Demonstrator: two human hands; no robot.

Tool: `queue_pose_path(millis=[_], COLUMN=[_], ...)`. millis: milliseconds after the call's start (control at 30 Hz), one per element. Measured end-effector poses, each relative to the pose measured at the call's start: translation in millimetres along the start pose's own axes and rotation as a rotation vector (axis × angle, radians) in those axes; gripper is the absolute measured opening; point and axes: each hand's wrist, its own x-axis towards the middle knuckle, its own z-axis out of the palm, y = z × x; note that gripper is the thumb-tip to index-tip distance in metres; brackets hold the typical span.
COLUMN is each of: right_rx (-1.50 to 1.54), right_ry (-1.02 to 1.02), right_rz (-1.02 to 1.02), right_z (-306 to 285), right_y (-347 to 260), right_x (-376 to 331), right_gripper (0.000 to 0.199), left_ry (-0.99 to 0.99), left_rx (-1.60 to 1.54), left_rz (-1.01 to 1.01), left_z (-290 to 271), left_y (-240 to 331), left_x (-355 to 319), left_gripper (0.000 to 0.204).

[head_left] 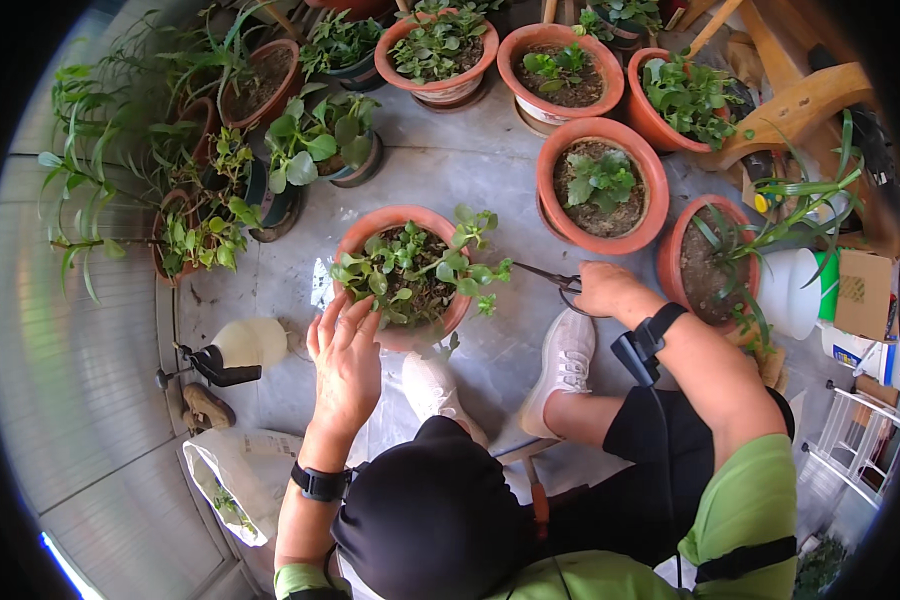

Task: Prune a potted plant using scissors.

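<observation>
In front of me stands a round terracotta pot [346, 243] with dark soil and a leafy green plant [407, 262]. Some of its stems lean out over the right rim. My left hand [346, 352] is at the pot's near left edge, fingers stretched out among or just over the lowest leaves; whether they touch the leaves I cannot tell. Right of the pot, my right hand [615, 292] is closed round the handles of dark scissors [545, 274]. Their blades point left, with the tips close to the outermost leaves of the leaning stem.
Several potted plants ring the floor, among them a terracotta pot [653, 200] at the right. A spray bottle [250, 345] and a white bag [260, 455] lie left, by the panelled wall [90, 370]. Wooden legs [800, 115] stand far right; a white rack [855, 435] is nearer.
</observation>
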Motion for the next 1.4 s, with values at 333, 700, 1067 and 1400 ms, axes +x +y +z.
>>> queue_pose_path(millis=[333, 700, 1067, 1400], right_rx=[0.009, 0.490, 1.163, 1.201], right_ry=[-0.312, -0.442, -0.800, -0.759], right_rz=[0.023, -0.488, -0.245, -0.231], right_z=[-57.4, -42.9, 1.3, 8.3], right_y=[-3.9, -29.7, -79.2, -96.1], right_x=[-63.6, -131.0, -119.6, -112.1], right_gripper=[0.054, 0.051, 0.075, 0.076], left_ry=[0.093, 0.195, 0.276, 0.257], left_rx=[-0.251, -0.365, -0.359, -0.039], left_rz=[-0.008, 0.047, -0.003, 0.036], left_z=[5.2, 7.1, 5.4, 9.9], left_y=[-8.5, -8.8, -12.7, -6.9], left_x=[2.5, 9.8, 9.4, 19.0], left_gripper=[0.045, 0.042, 0.047, 0.032])
